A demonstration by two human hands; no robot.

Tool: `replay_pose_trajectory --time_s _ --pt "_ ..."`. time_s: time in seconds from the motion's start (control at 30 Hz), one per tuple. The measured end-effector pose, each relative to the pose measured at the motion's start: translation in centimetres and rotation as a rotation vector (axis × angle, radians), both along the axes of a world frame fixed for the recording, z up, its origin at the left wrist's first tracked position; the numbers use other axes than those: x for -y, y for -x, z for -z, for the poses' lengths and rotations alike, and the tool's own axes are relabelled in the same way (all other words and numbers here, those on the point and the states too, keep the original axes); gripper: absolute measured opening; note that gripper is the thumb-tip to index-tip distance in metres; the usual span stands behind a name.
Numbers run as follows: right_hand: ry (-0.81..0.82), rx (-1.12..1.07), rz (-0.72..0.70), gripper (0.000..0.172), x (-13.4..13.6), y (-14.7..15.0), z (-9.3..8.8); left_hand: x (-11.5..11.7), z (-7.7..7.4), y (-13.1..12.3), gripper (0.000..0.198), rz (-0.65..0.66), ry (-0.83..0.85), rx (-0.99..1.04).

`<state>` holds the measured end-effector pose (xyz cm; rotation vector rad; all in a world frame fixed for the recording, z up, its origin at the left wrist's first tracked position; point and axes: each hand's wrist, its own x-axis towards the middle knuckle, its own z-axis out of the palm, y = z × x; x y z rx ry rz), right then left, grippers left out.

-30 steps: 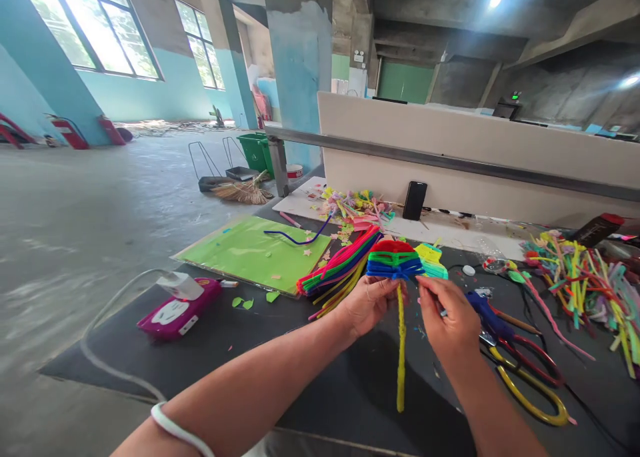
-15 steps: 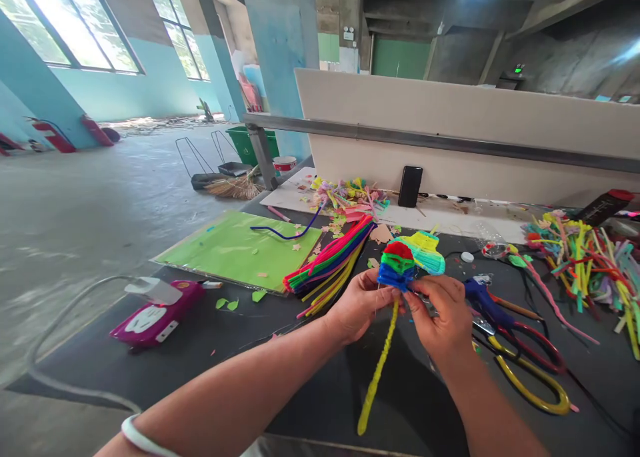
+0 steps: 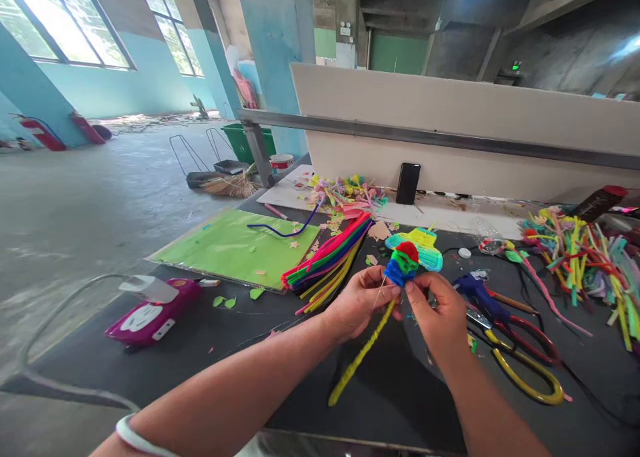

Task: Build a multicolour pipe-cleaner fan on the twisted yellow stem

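A small piece of red, green and blue fuzzy stems [image 3: 402, 264] is pinched between my two hands, with a twisted yellow stem [image 3: 361, 356] hanging from it down to the left. My left hand [image 3: 361, 302] grips its lower left side, and a thin thread or wire shows by the fingers. My right hand [image 3: 438, 310] holds its lower right edge between thumb and fingers. Just behind lies a yellow and turquoise fuzzy piece [image 3: 424, 249]. To the left of it rests a bundle of coloured stems [image 3: 330, 260].
Scissors [image 3: 530, 374] and a blue-handled tool [image 3: 483, 300] lie right of my right hand. A green sheet [image 3: 230, 247] and magenta power strip [image 3: 153, 317] are at left. A phone [image 3: 409, 184] leans behind; loose stems [image 3: 583, 257] pile at right.
The coloured piece has tilted and shifted slightly right in my fingers. Its yellow stem has swung left, its lower end now higher. The whole view has moved slightly.
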<state>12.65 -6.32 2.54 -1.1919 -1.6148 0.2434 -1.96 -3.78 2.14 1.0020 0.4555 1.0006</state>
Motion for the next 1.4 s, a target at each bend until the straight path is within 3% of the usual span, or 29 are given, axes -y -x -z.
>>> replay_pose_trajectory --time_s 0.27,0.6,0.73,0.9,1.03,1.4 --pt "-0.138 0.157 -0.045 0.011 -0.2 -0.4 0.0 0.0 0.3 0.0 0.022 0.014 0.064 -0.005" --pt "-0.167 0.145 -0.006 0.008 -0.4 -1.0 0.0 -0.1 0.4 0.1 0.019 0.060 0.131 0.050" --pt "-0.121 0.166 -0.014 0.009 -0.8 -1.0 0.1 -0.3 0.8 -0.2 0.018 0.048 0.271 0.098" --pt "-0.113 0.348 0.023 0.009 -1.9 -1.3 1.2 -0.5 1.6 -0.4 0.015 0.013 0.396 0.130" --pt "-0.117 0.390 0.039 0.006 -2.4 -1.3 2.0 -0.6 2.0 -0.3 0.014 0.029 0.401 0.123" --pt "-0.154 0.403 0.013 0.008 -2.4 -1.7 1.6 -1.2 2.6 -0.1 0.019 0.137 0.338 0.008"
